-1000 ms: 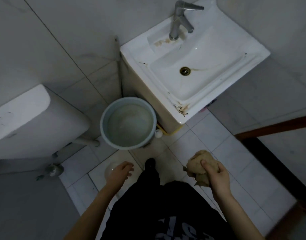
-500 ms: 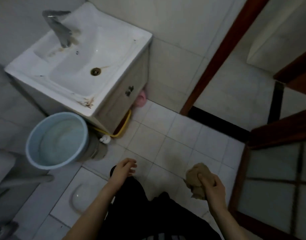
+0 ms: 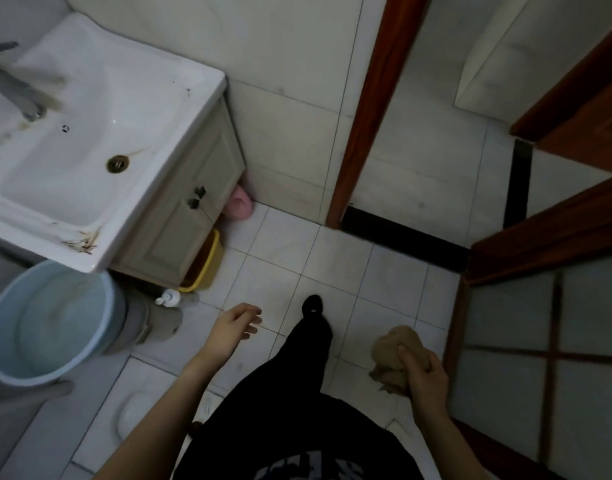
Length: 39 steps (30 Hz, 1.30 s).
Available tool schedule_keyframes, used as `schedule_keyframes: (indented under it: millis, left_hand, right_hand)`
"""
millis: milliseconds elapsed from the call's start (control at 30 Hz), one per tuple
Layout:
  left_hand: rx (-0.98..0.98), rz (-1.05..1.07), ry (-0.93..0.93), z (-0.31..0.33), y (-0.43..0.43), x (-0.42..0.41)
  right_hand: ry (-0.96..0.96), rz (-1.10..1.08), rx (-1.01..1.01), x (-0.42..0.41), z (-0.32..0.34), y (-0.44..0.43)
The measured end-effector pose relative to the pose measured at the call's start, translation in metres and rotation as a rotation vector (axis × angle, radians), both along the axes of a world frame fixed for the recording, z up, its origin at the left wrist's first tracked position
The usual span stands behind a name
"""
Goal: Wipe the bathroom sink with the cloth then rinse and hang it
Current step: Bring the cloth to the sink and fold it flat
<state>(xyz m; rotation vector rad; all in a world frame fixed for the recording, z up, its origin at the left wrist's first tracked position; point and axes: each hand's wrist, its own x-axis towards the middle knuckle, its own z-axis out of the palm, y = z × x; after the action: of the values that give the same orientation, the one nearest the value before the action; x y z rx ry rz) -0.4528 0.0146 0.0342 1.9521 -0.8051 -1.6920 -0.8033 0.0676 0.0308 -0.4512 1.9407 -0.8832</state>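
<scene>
Of the hands, the right hand [image 3: 425, 379] grips the bunched cloth [image 3: 394, 355], while the left hand [image 3: 232, 328] hangs loosely open, well apart.

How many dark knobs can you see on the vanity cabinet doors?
2. One knob and a second knob sit close together where the two doors of the vanity cabinet meet, below the sink. Other cabinet faces are out of view.

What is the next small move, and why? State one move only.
Probably swing the right hand with the bunched cloth up and left onto the sink. The cloth is held low over the floor tiles, apart from the basin; brown stains mark the sink's front rim, and the left hand is empty.
</scene>
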Motion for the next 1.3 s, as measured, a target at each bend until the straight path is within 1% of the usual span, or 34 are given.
schedule_keyframes:
  millis: [100, 200, 300, 400, 500, 567, 700, 833, 900, 967, 1100, 1200, 1300]
  left_hand:
    - [0.051, 0.050, 0.023, -0.016, -0.025, -0.009]
    - [0.054, 0.115, 0.039, -0.016, -0.062, -0.015]
    - [-0.003, 0.153, 0.028, -0.003, -0.113, -0.011]
    - [-0.074, 0.252, 0.000, 0.017, -0.158, 0.002]
    - [-0.121, 0.394, -0.024, 0.030, -0.176, 0.017]
    - [-0.110, 0.483, -0.039, 0.030, -0.174, 0.023]
    - [0.009, 0.723, -0.036, 0.015, -0.155, 0.016]
    - [0.096, 1.026, -0.022, 0.006, -0.156, -0.011]
    - [0.088, 1.131, -0.002, 0.012, -0.164, -0.023]
    - [0.059, 1.221, 0.000, 0.022, -0.176, -0.025]
    - [-0.015, 1.381, -0.036, 0.046, -0.199, -0.006]
    - [-0.056, 1.428, -0.067, 0.054, -0.208, 0.020]
    - [-0.045, 1.419, -0.059, 0.048, -0.211, 0.053]
  right_hand:
    - [0.019, 0.072, -0.018, -0.002, 0.002, -0.053]
    - [0.020, 0.140, -0.017, -0.002, 0.011, -0.114]
    - [0.036, 0.268, -0.054, 0.008, 0.024, -0.192]
    - [0.029, 0.466, -0.070, 0.027, 0.036, -0.269]
    - [-0.003, 0.591, -0.092, 0.054, 0.045, -0.331]
    - [-0.011, 0.688, -0.109, 0.072, 0.047, -0.366]
    - [-0.025, 0.905, -0.073, 0.104, 0.036, -0.428]
    - [0.005, 1.149, -0.085, 0.154, 0.028, -0.487]
    - [0.008, 1.266, -0.085, 0.186, 0.030, -0.509]
    - [-0.042, 1.364, -0.094, 0.221, 0.035, -0.525]
    - [-0.170, 1.441, -0.096, 0.288, 0.047, -0.540]
    - [-0.221, 1.488, -0.090, 0.334, 0.055, -0.546]
    - [-0.250, 1.525, -0.110, 0.377, 0.059, -0.551]
